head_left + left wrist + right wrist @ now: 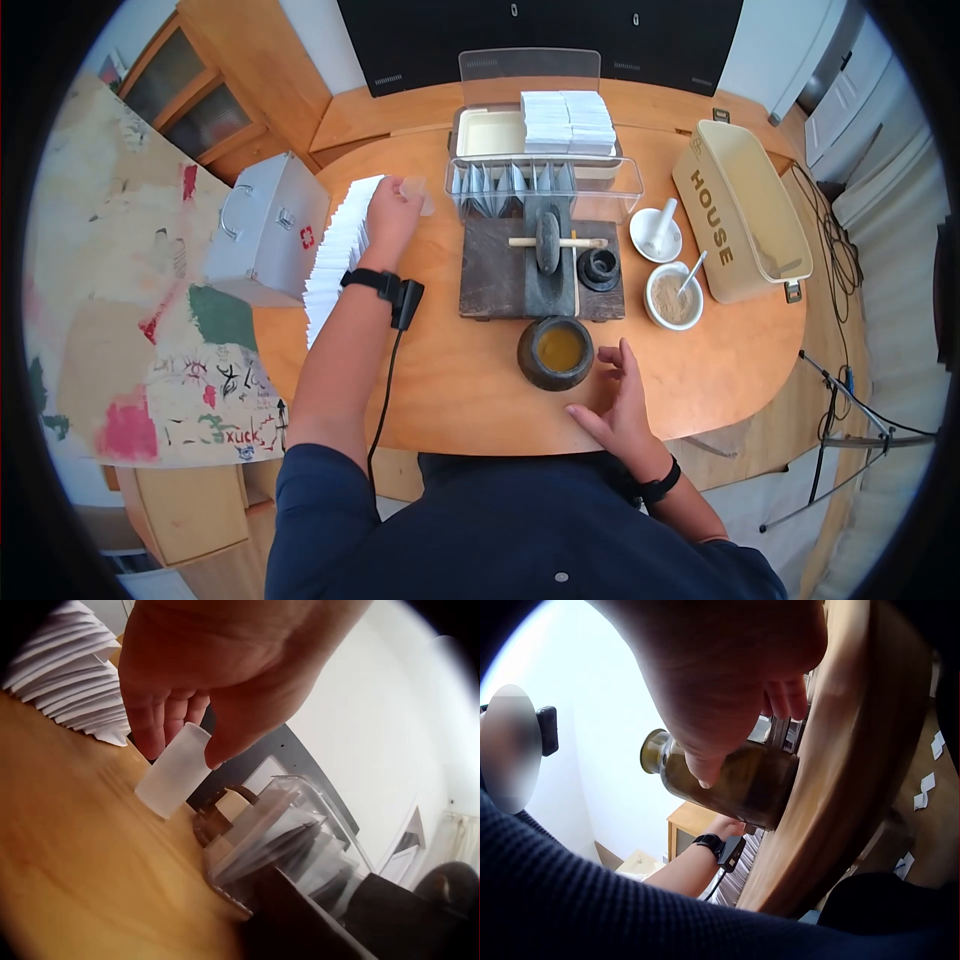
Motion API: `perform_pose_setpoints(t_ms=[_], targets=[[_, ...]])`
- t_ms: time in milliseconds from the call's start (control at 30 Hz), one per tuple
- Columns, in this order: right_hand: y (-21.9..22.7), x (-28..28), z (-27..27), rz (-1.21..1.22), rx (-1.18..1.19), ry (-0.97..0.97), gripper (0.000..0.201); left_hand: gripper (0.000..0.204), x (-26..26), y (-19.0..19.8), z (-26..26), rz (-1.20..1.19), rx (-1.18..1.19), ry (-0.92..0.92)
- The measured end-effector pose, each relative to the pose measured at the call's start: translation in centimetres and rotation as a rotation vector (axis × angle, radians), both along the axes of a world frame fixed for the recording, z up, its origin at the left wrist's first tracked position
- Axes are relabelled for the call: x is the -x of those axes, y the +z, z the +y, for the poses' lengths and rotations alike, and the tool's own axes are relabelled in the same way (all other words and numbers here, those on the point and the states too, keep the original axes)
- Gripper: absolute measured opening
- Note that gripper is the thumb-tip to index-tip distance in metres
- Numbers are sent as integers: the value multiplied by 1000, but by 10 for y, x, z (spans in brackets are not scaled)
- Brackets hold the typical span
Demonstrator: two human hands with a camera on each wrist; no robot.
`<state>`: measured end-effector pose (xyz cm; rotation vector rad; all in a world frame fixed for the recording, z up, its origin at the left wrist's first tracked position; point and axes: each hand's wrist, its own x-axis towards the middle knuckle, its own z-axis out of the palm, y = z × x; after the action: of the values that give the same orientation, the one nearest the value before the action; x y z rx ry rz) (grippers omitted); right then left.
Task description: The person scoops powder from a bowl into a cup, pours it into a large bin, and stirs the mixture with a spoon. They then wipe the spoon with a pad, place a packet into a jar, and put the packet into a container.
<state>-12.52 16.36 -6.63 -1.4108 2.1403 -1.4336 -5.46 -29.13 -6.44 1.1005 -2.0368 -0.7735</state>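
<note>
Pinching a frosted cup (174,771) beyond and left of the jar (555,368), the left hand (394,215) seems to be picking up or placing it, calling next for a light, level grip; the right hand (622,412), relaxed and empty, is beside the jar.

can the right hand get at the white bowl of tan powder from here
Probably yes: the right hand looks open and empty, and only bare table shows between it and the white bowl. The glass jar stands on the hand's other side, seemingly out of the way.
</note>
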Motion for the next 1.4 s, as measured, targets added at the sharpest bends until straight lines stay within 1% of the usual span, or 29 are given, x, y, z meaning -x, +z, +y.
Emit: perform_pose_setpoints(t_ms=[133,200,233,267,300,333,367,400,467,533,600,667,733,800,833,867,900,933,967,1000,1067,1133,1167,1200,1233,1267,1300,1367,1400], targets=[[1,3,4,-8,-24,-23,109,53,20,6,-6,-14,22,48],[2,1,8,-13,-27,-49,107,62,20,-2,-21,-114,-16,17],[7,1,8,-27,-46,-49,105,74,21,-14,-30,-168,49,56],[11,2,8,-41,-64,-47,103,78,17,-41,-50,16,16,3],[12,3,9,-36,-82,-98,103,81,9,-17,-26,53,-59,27],[12,4,7,22,-68,-69,102,77,1,-5,-10,81,-77,32],[11,4,4,76,-47,-27,101,72,-10,7,7,86,-43,3],[11,5,2,72,-52,-40,101,68,-21,15,23,89,-6,-20],[11,5,0,119,-67,-27,92,57,-46,26,55,196,-33,-84],[14,4,-5,59,-72,-12,90,46,-69,46,104,179,-108,-148],[17,2,-12,3,-74,3,88,38,-94,51,147,15,-219,-274],[21,1,-19,-23,-55,59,87,36,-108,56,192,-61,-331,-417],[21,0,-25,5,-27,63,87,41,-112,56,228,-20,-428,-525],[21,-1,-29,31,10,89,87,51,-108,55,248,-14,-392,-608],[21,0,-29,6,-15,70,85,54,-106,52,255,-9,-390,-641],[20,0,-32,-20,-34,68,82,57,-104,50,259,-7,-381,-658],[23,1,-33,-11,-24,65,81,57,-104,49,262,-15,-364,-606],[23,0,-36,-20,-6,106,81,58,-101,48,264,1,-359,-645],[23,1,-35,-28,-27,105,81,58,-100,48,266,21,-358,-697],[24,2,-35,-32,-54,95,81,58,-100,50,266,21,-351,-679],[27,2,-33,-52,-68,97,80,58,-99,52,265,65,-324,-711],[30,6,-29,58,-63,79,80,56,-101,53,263,77,-300,-674],[33,9,-25,68,-56,90,80,54,-101,54,259,86,-280,-643],[38,15,-19,67,-18,49,76,54,-101,53,251,98,-271,-633],[45,21,-15,65,17,7,72,46,-101,50,239,163,-331,-557],[56,30,-13,75,15,14,72,39,-102,47,226,226,-396,-484],[73,43,-16,145,-5,16,65,39,-98,44,209,240,-394,-480],[112,63,-36,303,-33,33,49,21,-87,40,171,537,-765,-300],[134,73,-51,391,-40,51,41,21,-83,34,153,550,-764,-300]])
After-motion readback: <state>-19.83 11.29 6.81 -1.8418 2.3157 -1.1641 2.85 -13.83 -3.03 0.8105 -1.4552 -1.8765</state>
